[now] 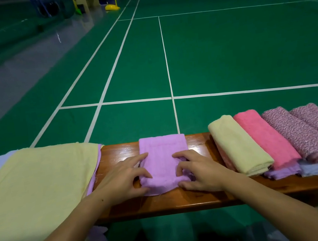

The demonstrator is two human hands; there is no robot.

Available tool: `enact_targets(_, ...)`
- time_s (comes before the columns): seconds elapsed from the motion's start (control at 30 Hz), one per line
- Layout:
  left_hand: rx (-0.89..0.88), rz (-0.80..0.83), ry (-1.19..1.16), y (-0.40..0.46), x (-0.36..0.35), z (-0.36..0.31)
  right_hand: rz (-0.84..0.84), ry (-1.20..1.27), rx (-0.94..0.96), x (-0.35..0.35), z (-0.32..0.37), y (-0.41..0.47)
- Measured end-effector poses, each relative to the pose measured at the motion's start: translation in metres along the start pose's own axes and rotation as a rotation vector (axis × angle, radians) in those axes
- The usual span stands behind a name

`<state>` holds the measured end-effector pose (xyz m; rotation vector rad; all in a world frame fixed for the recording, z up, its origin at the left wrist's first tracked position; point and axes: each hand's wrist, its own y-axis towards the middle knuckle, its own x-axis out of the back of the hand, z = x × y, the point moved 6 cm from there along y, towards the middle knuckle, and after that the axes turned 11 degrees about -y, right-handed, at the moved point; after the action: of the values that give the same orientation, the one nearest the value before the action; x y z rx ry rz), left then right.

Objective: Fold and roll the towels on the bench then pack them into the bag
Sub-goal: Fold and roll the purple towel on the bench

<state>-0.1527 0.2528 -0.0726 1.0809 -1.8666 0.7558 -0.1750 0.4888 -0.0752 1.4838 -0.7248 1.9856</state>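
Note:
A folded purple towel (163, 157) lies lengthwise across the middle of the wooden bench (118, 154). My left hand (121, 177) grips its near left edge, thumb under the near end and fingers curled on top. My right hand (197, 170) grips the near right edge the same way. The near end of the towel is lifted and bunched between the two hands. No bag is in view.
A stack of unfolded towels, yellow (33, 188) on top, covers the bench's left end and hangs over its front. Rolled towels lie at the right: yellow (239, 147), pink (264, 136) and two speckled purple ones (301, 135). Green court floor lies beyond.

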Motion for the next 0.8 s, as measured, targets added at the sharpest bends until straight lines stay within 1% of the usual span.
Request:
enact_targets(0.07, -0.008, -0.032, -0.017, 0.003, 0.001, -0.002, -0.012, -0.049, -0.011, 0.001, 0.004, 0.003)
enact_targets(0.13, -0.006, -0.029, -0.067, 0.006, 0.003, -0.007, -0.037, -0.078, -0.02, 0.003, 0.008, 0.006)
enact_targets(0.2, -0.004, -0.03, -0.156, 0.007, 0.009, -0.013, -0.079, -0.046, -0.02, 0.009, 0.012, 0.009)
enact_targets(0.3, 0.04, -0.071, -0.347, 0.007, 0.022, -0.015, -0.083, 0.13, -0.047, 0.027, 0.017, 0.009)
enact_targets(0.43, 0.034, -0.109, -0.531, 0.005, 0.035, -0.018, -0.072, 0.342, -0.069, 0.044, 0.015, 0.0)
enact_targets(0.57, 0.079, -0.004, -0.758, 0.001, 0.034, -0.018, 0.025, 0.558, -0.094, 0.042, 0.01, -0.004)
enact_targets(0.7, 0.115, 0.127, -0.805, -0.002, 0.03, -0.025, 0.085, 0.676, -0.142, 0.033, 0.006, -0.002)
enact_targets(0.77, 0.148, 0.13, -0.823, -0.003, 0.03, -0.026, 0.123, 0.772, -0.173, 0.028, 0.006, -0.001)
enact_targets(0.8, 0.177, 0.094, -0.853, -0.003, 0.031, -0.026, 0.124, 0.873, -0.207, 0.025, 0.006, 0.001)
